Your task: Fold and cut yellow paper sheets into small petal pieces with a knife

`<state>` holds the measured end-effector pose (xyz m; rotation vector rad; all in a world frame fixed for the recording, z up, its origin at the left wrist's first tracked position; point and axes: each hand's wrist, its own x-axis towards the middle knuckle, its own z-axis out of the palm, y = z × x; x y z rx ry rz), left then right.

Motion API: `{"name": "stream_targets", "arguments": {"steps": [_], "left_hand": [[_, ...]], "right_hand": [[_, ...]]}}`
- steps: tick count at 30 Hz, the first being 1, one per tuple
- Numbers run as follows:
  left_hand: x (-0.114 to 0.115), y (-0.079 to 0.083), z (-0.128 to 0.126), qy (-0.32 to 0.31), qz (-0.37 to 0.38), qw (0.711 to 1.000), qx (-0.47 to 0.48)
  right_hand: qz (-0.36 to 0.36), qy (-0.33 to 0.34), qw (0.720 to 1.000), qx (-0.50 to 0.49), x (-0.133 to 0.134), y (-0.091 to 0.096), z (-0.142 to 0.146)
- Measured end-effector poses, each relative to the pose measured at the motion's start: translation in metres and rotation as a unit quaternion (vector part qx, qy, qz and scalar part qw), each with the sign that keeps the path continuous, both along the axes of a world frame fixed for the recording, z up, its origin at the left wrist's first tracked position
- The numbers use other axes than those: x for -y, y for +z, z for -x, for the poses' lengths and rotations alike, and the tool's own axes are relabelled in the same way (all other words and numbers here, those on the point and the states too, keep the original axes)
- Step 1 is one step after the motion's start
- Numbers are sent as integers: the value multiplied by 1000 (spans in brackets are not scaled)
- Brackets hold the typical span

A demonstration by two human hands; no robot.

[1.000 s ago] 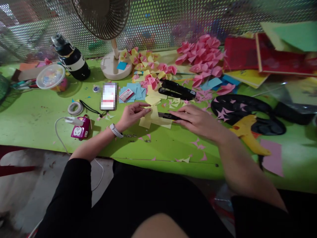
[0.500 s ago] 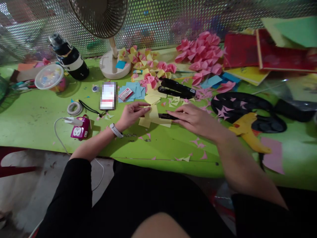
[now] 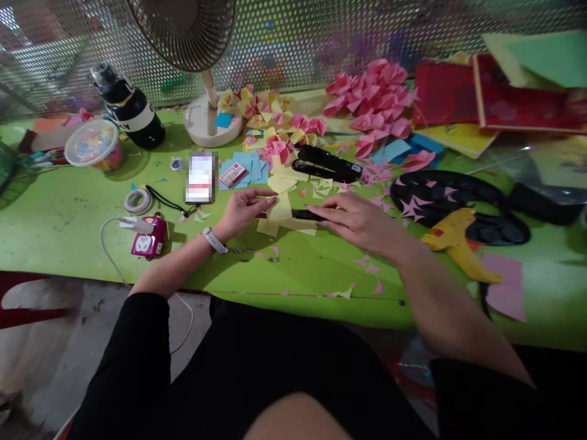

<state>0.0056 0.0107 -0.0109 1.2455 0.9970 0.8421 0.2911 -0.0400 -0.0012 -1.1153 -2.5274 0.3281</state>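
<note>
My left hand [image 3: 247, 211], with a white band on its wrist, pinches a small yellow paper [image 3: 279, 208] between thumb and fingers. From the right, my right hand [image 3: 351, 219] has its fingers closed on a slim black tool [image 3: 305, 214], whose far end goes behind or under the paper; its kind cannot be made out. More yellow paper pieces [image 3: 298, 227] lie just below the held one. Beyond my hands rests a black stapler [image 3: 328, 164], beside a few yellow slips [image 3: 280, 183] and small yellow and pink offcuts.
Folded pink paper shapes [image 3: 371, 98] are heaped at the back. Around the left stand a fan [image 3: 213, 125], a bottle [image 3: 135, 110], a phone [image 3: 200, 177], a tape roll [image 3: 138, 200] and a purple adapter [image 3: 149, 238]. A yellow glue gun [image 3: 463, 244] lies at the right.
The yellow paper and the black tool have shifted very slightly to the left with my hands. Both grips look the same, and the other things stay put.
</note>
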Motion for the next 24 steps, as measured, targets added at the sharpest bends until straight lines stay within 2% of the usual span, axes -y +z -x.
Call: {"name": "stream_targets", "arguments": {"steps": [19,24], "left_hand": [[2,-7,-1,4,-11,1000,21],[3,-11,-3,12,-22,1000,11]], "right_hand": [[33,-4,999,-37,1,-9,0],[20,6,999,-28,1,-9,4]]}}
